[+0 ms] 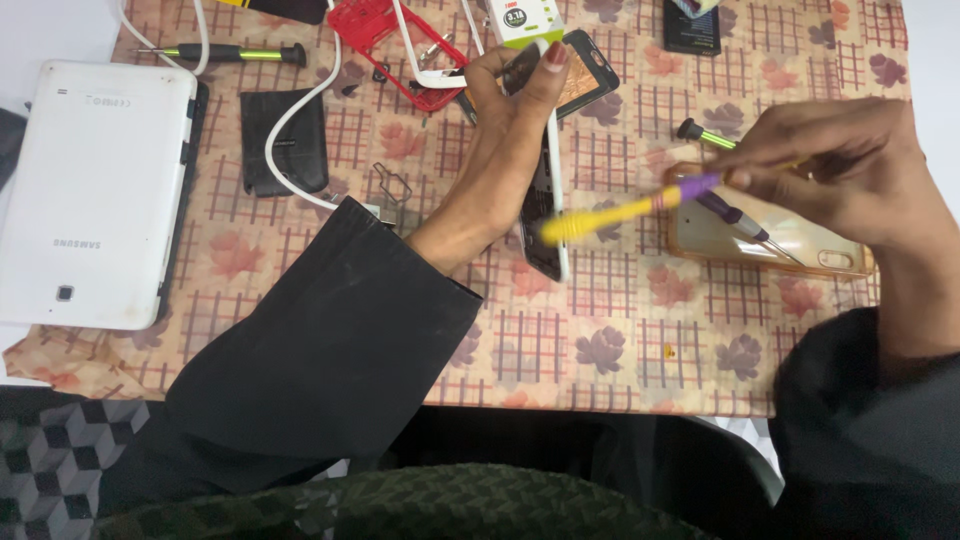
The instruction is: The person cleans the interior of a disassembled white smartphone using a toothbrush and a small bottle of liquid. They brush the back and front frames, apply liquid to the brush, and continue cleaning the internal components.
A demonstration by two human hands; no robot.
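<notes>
Leaf-patterned cloth covers the tabletop. Near its middle, the left hand grips a white-framed phone on edge, exposing its side to the yellow-and-purple plastic pry tool pinched in the right hand.

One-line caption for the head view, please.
Left hand holds a phone on edge while right hand brings a yellow-and-purple tool toward it.

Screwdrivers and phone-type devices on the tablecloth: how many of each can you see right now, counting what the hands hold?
Screwdrivers: 3 - green-handled one at the top left, green one beside the right hand, purple one on the clear case.
Tablets: 1 - white tablet.
Phones: 1 - phone, held on edge by the left hand.
Yellow-purple tools: 1 - yellow tool, in the right hand.
Total: 6
</notes>
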